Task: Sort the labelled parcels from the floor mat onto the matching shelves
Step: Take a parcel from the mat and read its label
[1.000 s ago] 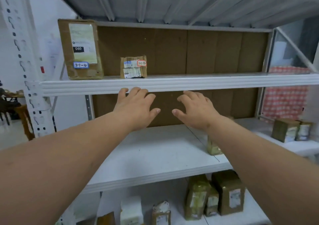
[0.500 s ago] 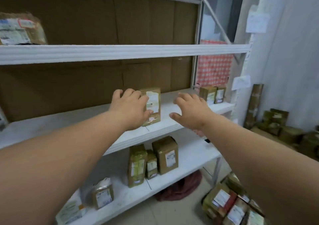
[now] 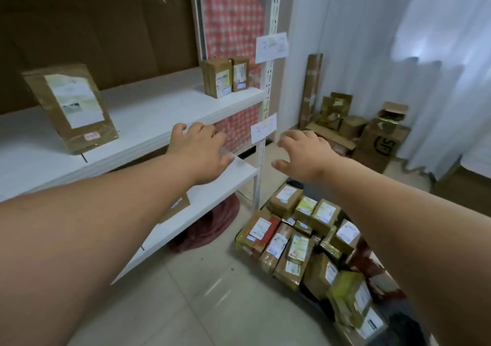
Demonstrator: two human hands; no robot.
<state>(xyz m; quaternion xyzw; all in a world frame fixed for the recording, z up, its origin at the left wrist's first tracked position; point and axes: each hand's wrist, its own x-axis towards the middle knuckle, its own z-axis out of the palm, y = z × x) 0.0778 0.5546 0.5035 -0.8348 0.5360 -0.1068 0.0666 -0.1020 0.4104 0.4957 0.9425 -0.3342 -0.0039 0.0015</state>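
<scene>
While both arms reach forward, left hand (image 3: 198,151) and right hand (image 3: 305,157) spread wide, holding nothing; labelled parcels (image 3: 300,242) heaped on floor at near right; white shelves (image 3: 159,117) at left carrying three parcels

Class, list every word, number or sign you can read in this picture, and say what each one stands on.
"3-2": handwritten on the upper paper sign on the shelf post.
"3-", last figure blurred: lower paper sign on that post.
"JS", partly seen: printed on the cardboard box by the curtain.
Labels on the large shelf parcel, the two small shelf parcels and the floor parcels: too blurred to read.
</scene>
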